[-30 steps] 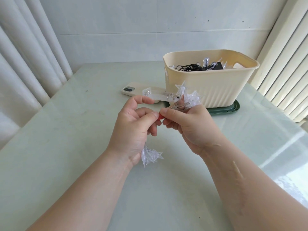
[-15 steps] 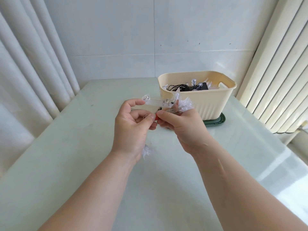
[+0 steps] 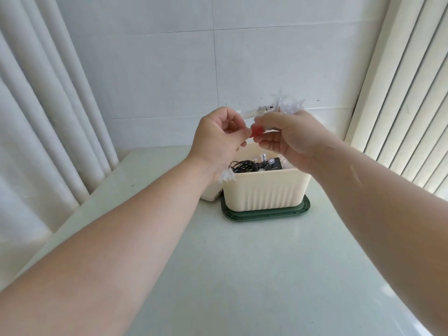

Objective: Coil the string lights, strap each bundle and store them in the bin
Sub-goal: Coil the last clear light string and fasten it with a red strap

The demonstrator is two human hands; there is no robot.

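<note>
Both hands are raised above the cream ribbed bin (image 3: 265, 192). My right hand (image 3: 293, 139) grips a bundle of clear star-shaped string lights (image 3: 288, 106), whose stars stick up behind its fingers. My left hand (image 3: 218, 139) pinches a small red strap (image 3: 257, 131) together with the right fingertips. A few more clear stars (image 3: 226, 177) hang below my left wrist. Inside the bin lies a black-wired light bundle (image 3: 244, 166) with a black battery box (image 3: 275, 163).
The bin stands on a dark green lid (image 3: 264, 213) on the pale table (image 3: 242, 275). A cream phone-like slab (image 3: 211, 196) peeks out left of the bin. White curtains hang at left, vertical blinds at right, a tiled wall behind.
Both hands lifted the star-light bundle up and away from me, from low over the table to above the bin. The camera view tilted upward.
</note>
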